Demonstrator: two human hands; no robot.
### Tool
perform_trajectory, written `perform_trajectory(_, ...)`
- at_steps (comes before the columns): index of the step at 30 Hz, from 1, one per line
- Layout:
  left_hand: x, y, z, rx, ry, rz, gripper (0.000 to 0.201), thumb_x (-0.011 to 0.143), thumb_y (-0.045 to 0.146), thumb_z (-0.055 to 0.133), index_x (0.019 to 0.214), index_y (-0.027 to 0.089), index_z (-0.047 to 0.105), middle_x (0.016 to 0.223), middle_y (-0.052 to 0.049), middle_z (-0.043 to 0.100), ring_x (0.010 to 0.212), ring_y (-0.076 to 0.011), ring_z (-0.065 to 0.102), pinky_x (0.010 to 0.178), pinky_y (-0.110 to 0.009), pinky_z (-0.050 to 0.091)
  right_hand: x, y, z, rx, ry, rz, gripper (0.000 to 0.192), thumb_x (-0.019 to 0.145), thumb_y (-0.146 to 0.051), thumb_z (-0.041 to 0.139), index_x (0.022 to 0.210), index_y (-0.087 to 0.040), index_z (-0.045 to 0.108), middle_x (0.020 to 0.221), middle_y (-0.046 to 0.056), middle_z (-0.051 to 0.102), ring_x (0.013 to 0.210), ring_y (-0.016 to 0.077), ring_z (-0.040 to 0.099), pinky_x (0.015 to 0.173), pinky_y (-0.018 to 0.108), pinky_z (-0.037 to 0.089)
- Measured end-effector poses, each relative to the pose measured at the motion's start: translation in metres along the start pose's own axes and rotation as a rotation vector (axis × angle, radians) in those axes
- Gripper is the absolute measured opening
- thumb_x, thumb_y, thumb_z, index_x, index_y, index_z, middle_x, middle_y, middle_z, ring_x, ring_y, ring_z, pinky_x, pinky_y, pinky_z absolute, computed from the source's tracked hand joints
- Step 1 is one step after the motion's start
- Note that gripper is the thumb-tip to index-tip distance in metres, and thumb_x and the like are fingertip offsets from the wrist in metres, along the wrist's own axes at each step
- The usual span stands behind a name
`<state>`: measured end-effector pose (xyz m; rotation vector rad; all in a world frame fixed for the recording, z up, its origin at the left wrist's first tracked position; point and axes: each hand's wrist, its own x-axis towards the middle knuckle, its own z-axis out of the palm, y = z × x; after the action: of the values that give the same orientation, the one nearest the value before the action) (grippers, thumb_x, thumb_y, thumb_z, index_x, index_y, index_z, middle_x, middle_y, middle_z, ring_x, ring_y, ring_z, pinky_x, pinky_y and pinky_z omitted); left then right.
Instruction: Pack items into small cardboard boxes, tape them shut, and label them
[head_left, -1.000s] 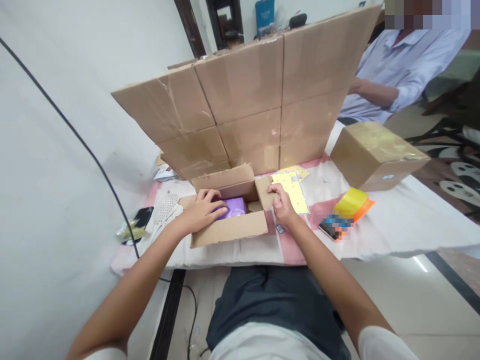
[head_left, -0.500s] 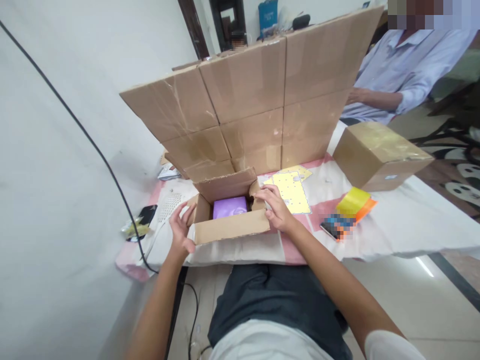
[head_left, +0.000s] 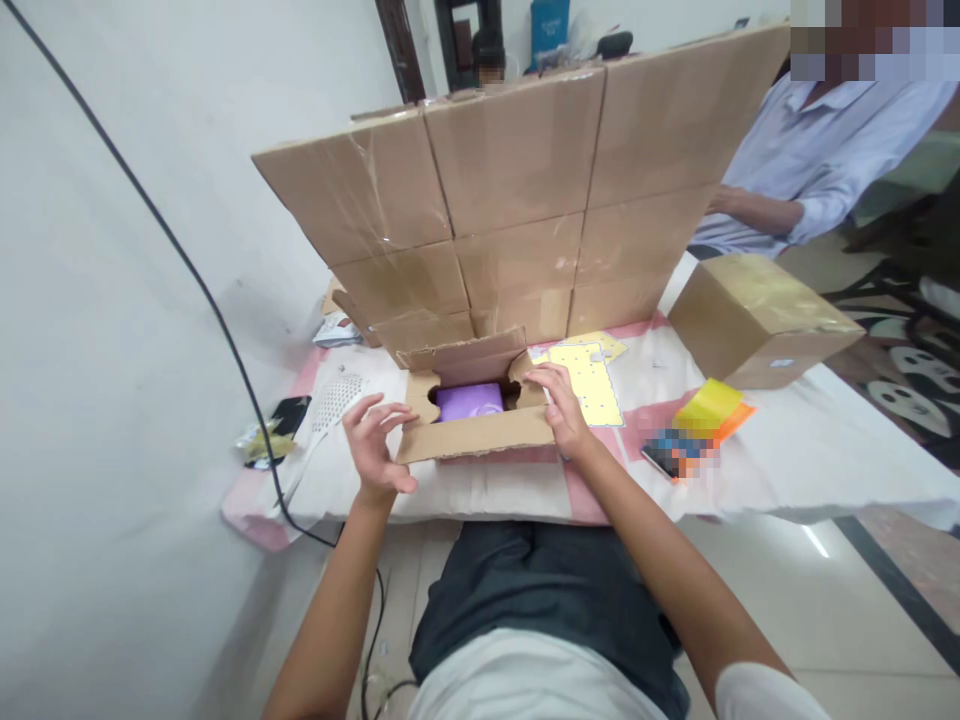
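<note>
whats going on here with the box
A person sits at a table with a small open cardboard box holding a purple packet. The right hand presses on the box's right flap; the left hand hovers open by its left side. A wall of stacked cartons stands behind.

Beside the right hand's (head_left: 564,412) grip, box (head_left: 480,432) flaps hide most of the purple packet (head_left: 470,401); the flat object (head_left: 679,452) further right is blurred.

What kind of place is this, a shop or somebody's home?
Probably a room in a home used for packing parcels. A wall of stacked cardboard boxes stands on a cloth-covered table, a small open box holds a purple item, and a sealed taped box sits nearby.
</note>
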<state>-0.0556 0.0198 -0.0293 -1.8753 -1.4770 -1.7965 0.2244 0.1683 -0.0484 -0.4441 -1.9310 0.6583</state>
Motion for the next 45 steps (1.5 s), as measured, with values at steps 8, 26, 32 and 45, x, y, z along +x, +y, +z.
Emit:
perform_trajectory(8,0.008,0.019,0.008,-0.098,0.116,-0.381,0.088,0.071,0.098,0.044,0.112,0.021,0.055,0.066,-0.001,0.065,0.065,-0.0225,0.07,0.075,-0.041,0.061,-0.003,0.005,0.002,0.004,0.022,0.033,0.063,0.101,-0.065,0.022,0.136,-0.028,0.058,0.131,0.011,0.062,0.13,0.0341,0.048,0.115,0.062,0.037)
perform_trajectory(26,0.036,0.028,0.018,0.169,0.101,-0.559,0.041,0.086,0.045,0.072,0.119,0.022,0.059,0.089,0.0,0.061,0.065,-0.0112,0.052,0.059,-0.024,0.042,-0.006,0.008,0.001,0.064,-0.038,0.067,0.073,0.099,-0.062,0.039,0.161,-0.026,0.021,0.145,0.017,0.052,0.136,0.0348,0.052,0.111,0.059,0.041)
perform_trajectory(32,0.049,0.046,0.02,0.493,0.048,-0.429,0.05,0.089,0.043,0.069,0.133,0.024,0.054,0.133,-0.013,0.055,0.084,-0.0176,0.062,0.08,-0.037,0.055,-0.006,0.009,-0.001,0.037,-0.019,0.07,0.074,0.1,-0.06,0.04,0.162,-0.027,0.018,0.154,0.017,0.049,0.141,0.0356,0.047,0.106,0.058,0.044)
perform_trajectory(45,0.075,0.048,0.02,0.661,-0.561,-0.162,0.052,0.103,0.028,0.042,0.155,0.03,0.043,0.146,-0.01,0.062,0.138,-0.031,0.054,0.124,-0.064,0.014,-0.005,0.011,0.0,0.004,-0.013,0.077,0.075,0.099,-0.059,0.044,0.162,-0.028,0.017,0.157,0.018,0.046,0.141,0.0348,0.048,0.1,0.055,0.048)
